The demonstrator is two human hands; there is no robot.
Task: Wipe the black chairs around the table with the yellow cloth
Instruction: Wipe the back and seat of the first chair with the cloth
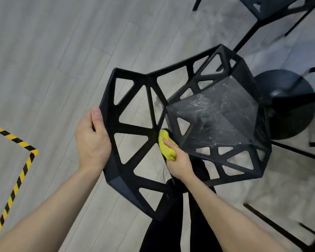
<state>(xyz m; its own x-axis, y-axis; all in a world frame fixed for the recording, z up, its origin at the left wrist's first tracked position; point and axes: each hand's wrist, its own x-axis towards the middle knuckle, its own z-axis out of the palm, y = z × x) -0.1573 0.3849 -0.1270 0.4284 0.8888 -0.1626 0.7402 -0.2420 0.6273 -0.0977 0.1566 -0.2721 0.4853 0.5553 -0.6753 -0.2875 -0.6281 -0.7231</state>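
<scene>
A black chair (pixel 135 128) with triangular cut-outs fills the middle of the view, seen from above and behind its backrest. Its seat (pixel 218 117) shows pale smeared streaks. My left hand (pixel 92 140) grips the backrest's left edge, thumb on top. My right hand (pixel 178 162) holds a bunched yellow cloth (pixel 166 147) pressed against the inner face of the backrest, near where it meets the seat. Part of the cloth is hidden under my fingers.
A second black chair (pixel 273 8) stands at the top right. A round black table base (pixel 287 104) sits right of the seat, with thin black legs (pixel 298 151) nearby. Yellow-black hazard tape (pixel 24 166) marks the grey floor at left. My dark trouser legs (pixel 171 224) are below the chair.
</scene>
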